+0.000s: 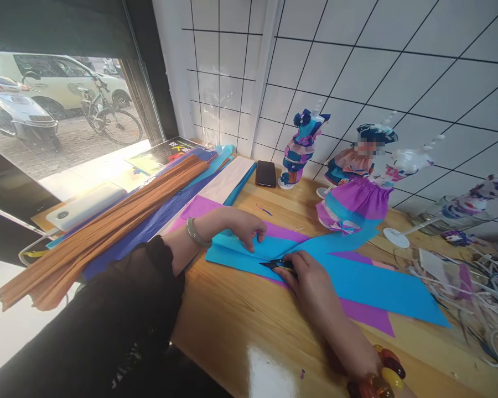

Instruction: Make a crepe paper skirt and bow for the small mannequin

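Observation:
A long sheet of bright blue crepe paper lies across the wooden table, with purple paper under it. My right hand is closed around a utility knife with a dark pointed blade and some yellow on its handle. The blade points left along a crease in the blue paper, and to its right the paper parts into two strips. My left hand is over the blue paper left of the knife, thumb and curled fingers apart, with nothing visible between them. Whether its fingertips touch the paper is unclear.
Brown crepe paper and other long folded sheets lie at left. A phone rests near the tiled wall. Behind the sheet stand small dress forms, one in a purple skirt. Tangled cords cover the right side.

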The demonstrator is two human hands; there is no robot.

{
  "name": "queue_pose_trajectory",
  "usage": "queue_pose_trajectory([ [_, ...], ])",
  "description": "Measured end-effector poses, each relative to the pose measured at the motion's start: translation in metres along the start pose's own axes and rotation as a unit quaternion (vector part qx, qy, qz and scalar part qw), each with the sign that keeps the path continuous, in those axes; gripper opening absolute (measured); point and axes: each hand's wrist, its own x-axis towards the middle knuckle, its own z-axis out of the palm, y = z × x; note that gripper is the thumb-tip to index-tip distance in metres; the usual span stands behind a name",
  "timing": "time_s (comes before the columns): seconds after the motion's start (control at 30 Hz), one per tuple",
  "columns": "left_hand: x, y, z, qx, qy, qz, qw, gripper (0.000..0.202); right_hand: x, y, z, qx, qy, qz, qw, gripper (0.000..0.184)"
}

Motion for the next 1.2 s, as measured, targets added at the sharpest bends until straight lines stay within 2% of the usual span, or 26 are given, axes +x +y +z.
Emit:
queue_pose_trajectory([
  [0.33,0.004,-0.011,0.002,-0.021,0.004,0.023,1.0,0.045,0.002,-0.002,0.0,0.027,-0.01,0.022,0.999,0.034],
  [0.7,0.01,-0.016,0.006,-0.033,-0.003,0.012,0.999,0.044,0.001,-0.003,-0.001,0.037,-0.01,0.024,0.999,0.029],
  [0.97,0.009,-0.017,0.004,-0.041,0.001,0.028,0.999,0.044,0.005,-0.014,0.002,0.015,-0.025,0.04,0.999,0.031],
  [1.2,0.01,-0.017,0.005,-0.05,-0.006,0.012,0.999,0.046,0.01,-0.022,0.003,0.014,-0.037,0.053,0.998,0.032],
])
